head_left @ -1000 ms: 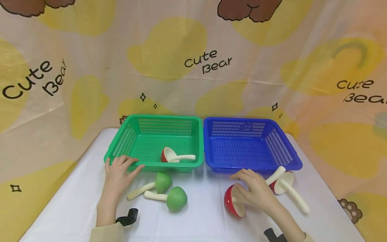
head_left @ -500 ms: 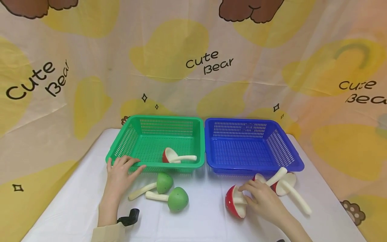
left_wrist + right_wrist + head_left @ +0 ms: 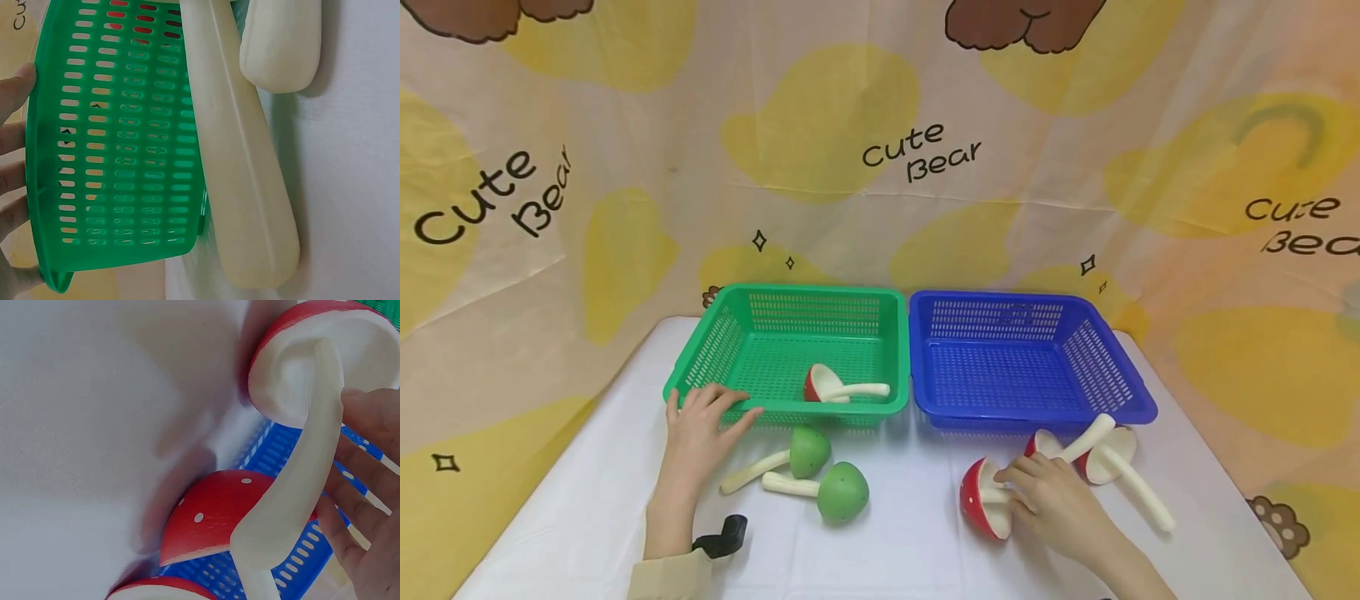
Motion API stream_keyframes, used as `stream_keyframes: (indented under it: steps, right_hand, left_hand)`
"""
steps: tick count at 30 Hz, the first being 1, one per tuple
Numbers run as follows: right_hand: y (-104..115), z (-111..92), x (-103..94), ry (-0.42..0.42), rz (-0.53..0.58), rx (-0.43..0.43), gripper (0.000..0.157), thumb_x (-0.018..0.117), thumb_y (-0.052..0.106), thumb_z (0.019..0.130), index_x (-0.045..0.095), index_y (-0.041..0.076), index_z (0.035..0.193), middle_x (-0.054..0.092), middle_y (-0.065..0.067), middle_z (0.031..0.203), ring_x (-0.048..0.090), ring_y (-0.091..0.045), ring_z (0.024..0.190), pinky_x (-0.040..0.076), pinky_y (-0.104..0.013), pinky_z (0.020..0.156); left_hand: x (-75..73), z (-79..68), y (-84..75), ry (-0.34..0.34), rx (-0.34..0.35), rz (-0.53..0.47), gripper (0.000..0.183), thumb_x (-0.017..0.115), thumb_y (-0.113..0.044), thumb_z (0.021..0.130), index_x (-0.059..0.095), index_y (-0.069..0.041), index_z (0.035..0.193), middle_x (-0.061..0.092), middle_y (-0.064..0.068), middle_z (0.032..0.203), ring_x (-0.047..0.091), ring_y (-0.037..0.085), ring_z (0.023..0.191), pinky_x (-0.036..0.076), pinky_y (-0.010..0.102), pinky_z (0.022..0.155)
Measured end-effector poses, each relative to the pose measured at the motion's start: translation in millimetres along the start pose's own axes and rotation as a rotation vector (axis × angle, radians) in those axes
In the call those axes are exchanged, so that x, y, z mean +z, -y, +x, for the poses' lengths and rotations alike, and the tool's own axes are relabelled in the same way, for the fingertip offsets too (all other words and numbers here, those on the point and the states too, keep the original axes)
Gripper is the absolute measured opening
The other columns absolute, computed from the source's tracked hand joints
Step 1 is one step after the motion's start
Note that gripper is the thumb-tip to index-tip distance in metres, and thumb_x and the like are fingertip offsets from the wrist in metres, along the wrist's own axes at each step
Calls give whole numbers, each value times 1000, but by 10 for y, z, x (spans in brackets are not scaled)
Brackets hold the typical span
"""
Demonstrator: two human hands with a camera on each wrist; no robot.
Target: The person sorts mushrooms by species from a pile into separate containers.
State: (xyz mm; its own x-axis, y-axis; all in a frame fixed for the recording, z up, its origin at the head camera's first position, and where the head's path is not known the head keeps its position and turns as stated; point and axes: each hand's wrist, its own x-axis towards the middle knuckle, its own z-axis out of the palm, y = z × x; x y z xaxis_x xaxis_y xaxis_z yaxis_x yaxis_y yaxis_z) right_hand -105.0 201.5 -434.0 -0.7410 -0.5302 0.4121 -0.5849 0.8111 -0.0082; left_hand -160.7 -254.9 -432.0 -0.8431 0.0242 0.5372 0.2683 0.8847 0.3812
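My left hand (image 3: 696, 437) rests at the front rim of the green basket (image 3: 790, 408), its fingers spread and loosely bent; in the left wrist view the fingers (image 3: 12, 178) lie along the rim. Inside that basket is a red-capped toy mushroom (image 3: 857, 390). My right hand (image 3: 1063, 508) holds another red toy mushroom (image 3: 973, 500) by its pale stem (image 3: 300, 481), thumb and fingers on either side of it. Two more red toy mushrooms lie just behind that hand, one with a red spotted cap (image 3: 212, 515), the other with a long stem (image 3: 1138, 492).
Two green toy mushrooms (image 3: 842, 493) lie in front of the green basket, stems pointing left. A blue basket (image 3: 985, 375) stands beside the green one, at the right. A black wrist mount (image 3: 722, 537) shows by the left sleeve. A printed cloth (image 3: 812, 125) hangs behind the table.
My right hand has shifted right and slightly down, from over the mushroom's cap to its stem. The left hand stays at the green rim. The view has shifted slightly.
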Motion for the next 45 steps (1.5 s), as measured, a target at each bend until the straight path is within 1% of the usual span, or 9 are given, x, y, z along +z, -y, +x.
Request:
stream_keyframes:
  steps: [7,12,15,20,25,30,39,45]
  right_hand:
    - [18,0,60,-3,-21,-20,34,79,7,60,70,22,89,63,12,83,55,-8,80,43,-29,70]
    - [38,0,76,19,-24,-18,33,79,6,61,71,22,89,63,12,82,55,-9,79,42,-29,70]
    - [43,-1,80,22,-17,-16,32,78,4,62,71,21,89,63,11,82,54,-9,78,45,-30,70]
    - [42,5,89,1,-2,-29,32,75,0,60,71,18,86,64,10,81,54,-9,77,50,-28,72]
    - [44,13,78,13,10,-31,32,77,0,61,71,18,87,65,10,83,56,-10,80,53,-28,76]
    - [51,25,58,33,14,-20,31,78,1,63,71,19,88,66,10,84,57,-11,82,54,-30,78]
    - [66,88,16,4,12,-43,32,79,1,64,71,18,89,66,9,86,59,-11,83,54,-31,78]
    - [76,153,-11,10,5,-49,34,81,2,63,72,19,91,66,8,85,58,-10,79,54,-31,76]
  left_hand:
    - [5,-3,1,2,-9,2,30,78,-29,78,71,-9,100,64,10,97,53,35,104,13,73,109]
    - [3,-3,-2,4,-10,0,30,78,-28,78,71,-9,100,64,10,97,53,35,104,13,73,109]
    - [1,-2,-5,0,-9,0,30,79,-28,78,71,-9,100,65,10,97,53,35,104,13,74,109]
    - [0,0,-9,-4,-7,0,30,79,-28,78,71,-9,100,65,10,97,54,35,103,13,73,109]
    - [5,-8,-5,-3,-13,3,31,79,-29,78,71,-9,100,65,9,97,54,35,103,13,73,109]
    - [4,-6,0,-6,-11,5,29,79,-29,78,71,-10,99,65,9,96,54,34,104,13,73,109]
    - [-2,4,-10,-2,-11,5,29,78,-30,78,71,-11,98,65,8,96,54,34,103,13,73,109]
    - [-7,2,-18,4,-18,3,28,79,-29,78,71,-11,98,64,8,95,54,34,103,13,73,109]
